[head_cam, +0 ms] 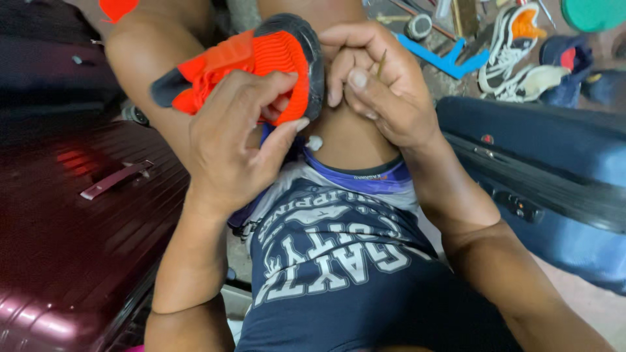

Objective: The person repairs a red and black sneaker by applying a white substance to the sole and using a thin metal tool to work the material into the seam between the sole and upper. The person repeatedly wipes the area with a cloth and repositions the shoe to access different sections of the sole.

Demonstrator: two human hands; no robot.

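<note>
In the upper middle of the head view, an orange shoe with a black sole is held against the person's bare knee. The left hand wraps over the shoe's upper from below, fingers curled around the knit fabric and thumb pressed against its lower edge, so the hand is closed on the shoe. Just to the right, touching the sole's edge, the right hand is bunched together, thumb and forefinger pinching a thin needle that stands up between the knuckles. A small white lump sits just below the shoe, beside the left thumb; what it is cannot be told.

At the left of the frame lies a dark red suitcase with a flat handle. At the right lies a blue suitcase, its zip running along the edge. In the upper right, on the floor, are a white and orange sneaker, a blue angled strip, a roll of tape and part of a green disc. Dark blue printed shorts fill the lower middle of the frame.
</note>
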